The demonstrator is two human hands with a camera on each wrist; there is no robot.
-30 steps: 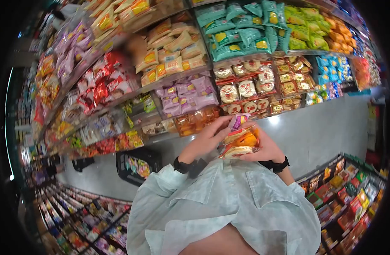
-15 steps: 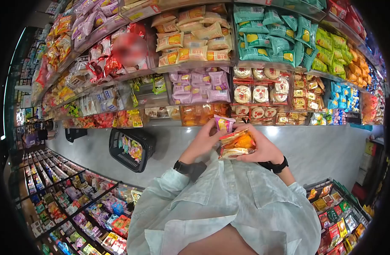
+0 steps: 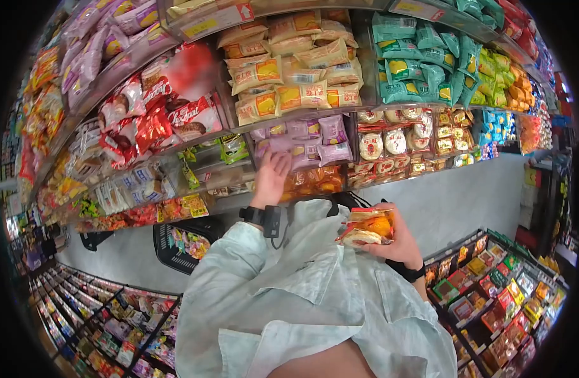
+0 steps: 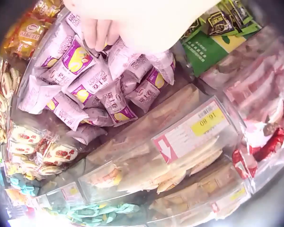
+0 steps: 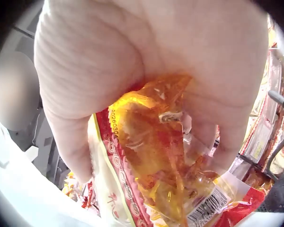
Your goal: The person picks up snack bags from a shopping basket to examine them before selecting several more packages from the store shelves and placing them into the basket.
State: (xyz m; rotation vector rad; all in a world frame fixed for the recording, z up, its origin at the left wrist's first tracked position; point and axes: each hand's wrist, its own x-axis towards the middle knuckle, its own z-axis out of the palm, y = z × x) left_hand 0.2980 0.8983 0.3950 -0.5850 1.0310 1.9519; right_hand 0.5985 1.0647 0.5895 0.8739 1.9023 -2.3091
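Observation:
The left hand (image 3: 272,179) reaches into the bin of purple packets (image 3: 305,140), its fingers extended over them at the bin's left side. In the left wrist view the fingertips of the left hand (image 4: 102,35) touch or nearly touch the upper purple packets (image 4: 87,85); no packet is visibly gripped. Close to the body, the right hand (image 3: 404,242) grips several packets, an orange one (image 3: 379,225) and a round pale one (image 3: 361,237). The right wrist view shows the thumb and fingers of the right hand (image 5: 151,56) curled round the orange wrapper (image 5: 151,142).
Shelves of cream packets (image 3: 302,69), teal packets (image 3: 422,60) and red packets (image 3: 154,123) stand ahead. A black basket (image 3: 166,257) holding small packets is on the floor at left. Low display racks (image 3: 491,296) stand behind at right, with another rack at left.
The left hand has released the small purple packet and moved forward and left to the purple bin. The right hand still grips its packets, slightly lower and further right. The view has shifted.

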